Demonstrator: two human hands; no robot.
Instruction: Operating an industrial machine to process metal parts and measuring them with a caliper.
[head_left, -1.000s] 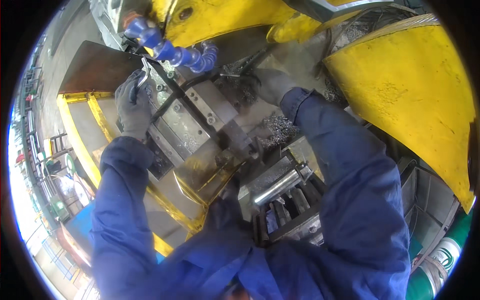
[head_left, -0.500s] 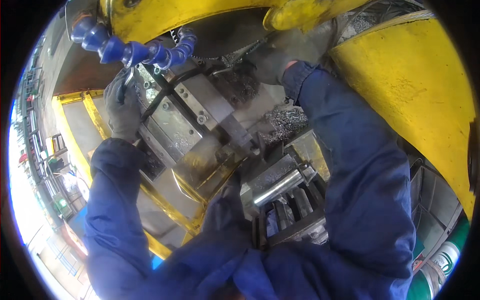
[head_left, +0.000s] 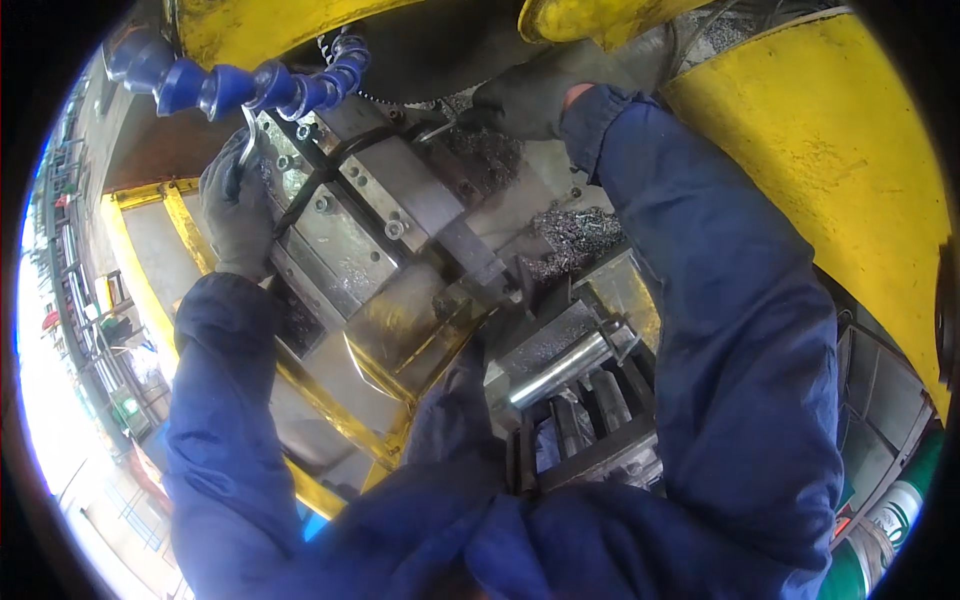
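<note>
My left hand (head_left: pixel 238 215), in a grey glove, is closed around a slim silver metal tool (head_left: pixel 249 137) at the left side of a steel clamping block (head_left: pixel 345 240). The tool's far end stands up beside the blue hose, and its exact kind is unclear. My right hand (head_left: pixel 525 100), in a dark glove, is closed beyond the block. A thin metal rod (head_left: pixel 436 131) sticks out of it toward the block's far end. Bolts (head_left: pixel 394 229) and a dark strap-like bar cross the block's top. The right fingertips are partly in shadow.
A blue segmented coolant hose (head_left: pixel 225 90) hangs over the far left. Yellow machine guards (head_left: pixel 820 170) curve round the far side and right. Metal chips (head_left: pixel 575 232) lie beside the block. Nearer me are a shiny steel cylinder (head_left: pixel 565 368) and a yellow frame (head_left: pixel 335 415).
The view has shifted slightly. My right hand has moved a little left and away, and the rod in it now shows clearly. My left hand keeps its grip on the silver tool.
</note>
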